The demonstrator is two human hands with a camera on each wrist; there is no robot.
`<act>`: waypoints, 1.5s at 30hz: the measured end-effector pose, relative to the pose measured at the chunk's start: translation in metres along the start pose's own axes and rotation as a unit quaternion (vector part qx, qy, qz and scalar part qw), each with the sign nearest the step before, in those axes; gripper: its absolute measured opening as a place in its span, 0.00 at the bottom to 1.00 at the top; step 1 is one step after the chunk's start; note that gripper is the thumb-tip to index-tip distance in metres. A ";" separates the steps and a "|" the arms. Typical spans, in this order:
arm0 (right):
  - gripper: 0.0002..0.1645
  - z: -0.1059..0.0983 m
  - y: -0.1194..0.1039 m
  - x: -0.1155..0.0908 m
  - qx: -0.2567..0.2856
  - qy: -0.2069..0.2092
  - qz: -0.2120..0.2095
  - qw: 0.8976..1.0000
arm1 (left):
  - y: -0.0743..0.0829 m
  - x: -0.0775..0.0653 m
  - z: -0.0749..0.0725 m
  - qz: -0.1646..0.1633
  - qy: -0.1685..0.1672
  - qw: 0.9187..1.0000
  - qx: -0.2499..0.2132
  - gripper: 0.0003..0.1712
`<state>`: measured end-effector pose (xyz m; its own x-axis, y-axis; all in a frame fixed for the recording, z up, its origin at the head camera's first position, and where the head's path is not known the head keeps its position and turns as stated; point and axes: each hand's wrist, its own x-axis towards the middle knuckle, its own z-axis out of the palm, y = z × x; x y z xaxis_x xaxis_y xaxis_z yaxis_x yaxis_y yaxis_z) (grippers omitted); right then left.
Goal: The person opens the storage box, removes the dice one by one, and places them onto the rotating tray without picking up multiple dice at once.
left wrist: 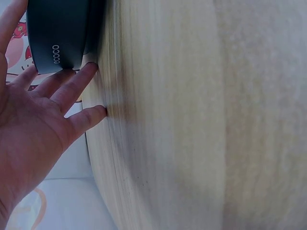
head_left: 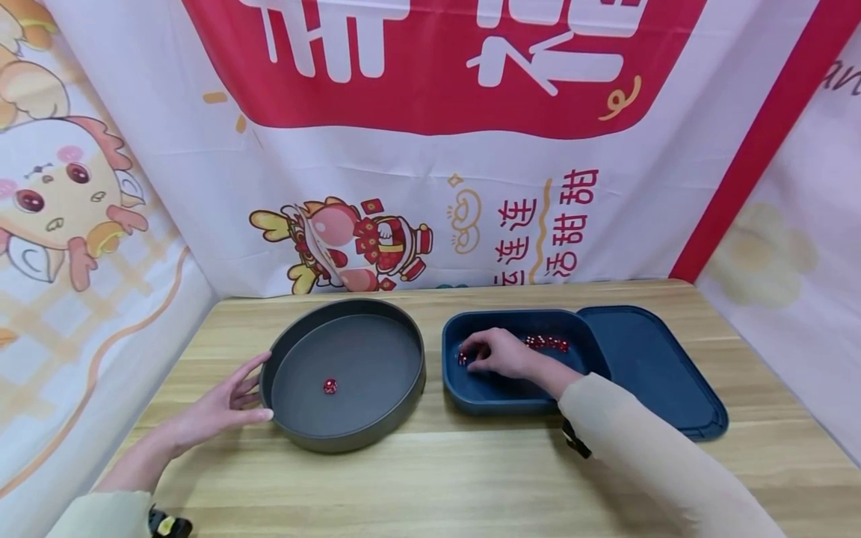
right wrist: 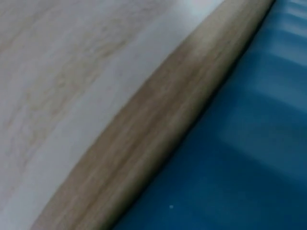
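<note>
Pickup apparently in hand: right hand [head_left: 501, 353], fingers bent, at red die [head_left: 462, 359] inside blue box [head_left: 504, 406] (grip unconfirmed); left hand [head_left: 218, 407], fingers spread, touches round pan [head_left: 350, 340] left of blue box. Next move needs secure pinch.

Round tray [head_left: 377, 366], L: dark grey, looks plastic, smooth w/ matt finish; pale printed lettering on side. Die [head_left: 329, 386] in it: red see-thru plastic, glossy; dice [head_left: 546, 344] on R likewise. Rect. box [head_left: 501, 407], R: navy plastic, smooth, slight sheen; lid [head_left: 649, 366] ditto. Tabletop [head_left: 417, 486]: wood-grain, smooth, satin. Far backdrop [head_left: 403, 168]: printed cloth, matt, lightly creased. Sleeves [head_left: 652, 448]: cream cloth, matt.
</note>
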<state>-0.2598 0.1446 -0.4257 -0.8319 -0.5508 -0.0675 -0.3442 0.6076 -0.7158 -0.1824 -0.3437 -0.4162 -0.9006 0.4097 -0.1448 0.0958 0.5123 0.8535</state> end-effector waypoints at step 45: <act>0.11 0.035 -0.080 0.010 0.192 0.067 -0.090 0.975 | 0.003 -0.002 0.002 0.001 -0.003 1.000 -0.004 0.55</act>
<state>-0.2258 0.0703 -0.3934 -0.8311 -0.5338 0.1561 -0.3233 0.2353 -0.9166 -0.1793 -0.3419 -0.4144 -0.8976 0.4156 -0.1466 0.0937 0.5050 0.8581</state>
